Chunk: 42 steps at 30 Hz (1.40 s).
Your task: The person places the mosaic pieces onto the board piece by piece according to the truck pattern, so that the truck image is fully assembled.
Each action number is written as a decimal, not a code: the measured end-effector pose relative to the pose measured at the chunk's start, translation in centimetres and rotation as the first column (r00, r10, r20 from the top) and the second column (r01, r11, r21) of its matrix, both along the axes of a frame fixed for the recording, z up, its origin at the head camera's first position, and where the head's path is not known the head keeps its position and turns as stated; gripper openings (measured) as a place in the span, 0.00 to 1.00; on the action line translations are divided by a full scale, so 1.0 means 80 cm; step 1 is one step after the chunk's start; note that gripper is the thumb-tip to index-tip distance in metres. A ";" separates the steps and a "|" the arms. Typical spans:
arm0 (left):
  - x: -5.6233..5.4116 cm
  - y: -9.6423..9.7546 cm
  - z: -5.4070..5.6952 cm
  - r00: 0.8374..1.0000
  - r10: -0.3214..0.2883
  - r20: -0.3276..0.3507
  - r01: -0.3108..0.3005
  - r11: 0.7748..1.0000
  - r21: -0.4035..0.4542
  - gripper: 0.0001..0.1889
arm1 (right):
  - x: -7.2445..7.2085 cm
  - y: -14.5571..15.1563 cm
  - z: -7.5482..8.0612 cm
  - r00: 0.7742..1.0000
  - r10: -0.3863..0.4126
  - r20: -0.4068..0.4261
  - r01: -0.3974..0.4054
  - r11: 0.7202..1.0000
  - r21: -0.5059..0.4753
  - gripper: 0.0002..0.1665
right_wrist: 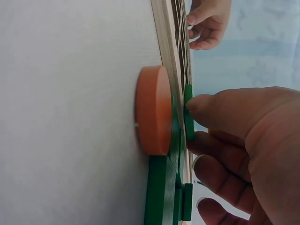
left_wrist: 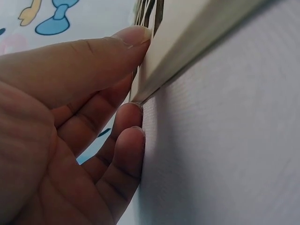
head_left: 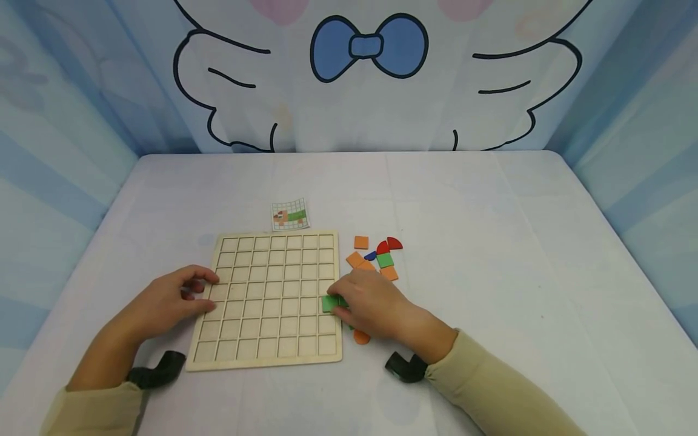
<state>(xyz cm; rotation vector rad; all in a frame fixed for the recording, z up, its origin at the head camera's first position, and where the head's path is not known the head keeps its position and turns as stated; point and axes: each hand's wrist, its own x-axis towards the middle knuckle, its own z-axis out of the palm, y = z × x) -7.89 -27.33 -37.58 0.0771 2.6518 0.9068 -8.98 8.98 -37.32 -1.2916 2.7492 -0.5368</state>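
A wooden board with a grid of square recesses (head_left: 265, 290) lies flat on the table. My right hand (head_left: 377, 303) pinches a green square tile (head_left: 328, 304) between thumb and fingers, over the board's right edge. In the right wrist view the tile (right_wrist: 189, 115) stands on its side right at the grid. My left hand (head_left: 166, 301) rests on the board's left edge with thumb and fingertips spread along it. The left wrist view shows the thumb on the rim (left_wrist: 161, 61) and other fingers bent beside it. More green tiles (right_wrist: 161, 192) lie beneath my right hand, mostly hidden from the head view.
Right of the board lie orange squares (head_left: 361, 242), red quarter-circles (head_left: 395, 243), a blue piece (head_left: 371, 256), another green square (head_left: 385, 260) and a rounded orange piece (head_left: 361, 337). A small picture card (head_left: 290, 215) with a gridded design lies behind the board. Curtains surround the table.
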 end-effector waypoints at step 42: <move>0.000 0.001 0.001 1.000 -0.008 -0.013 0.008 1.000 0.008 0.25 | -0.010 0.032 0.013 0.984 -0.143 0.105 0.142 0.990 0.018 0.22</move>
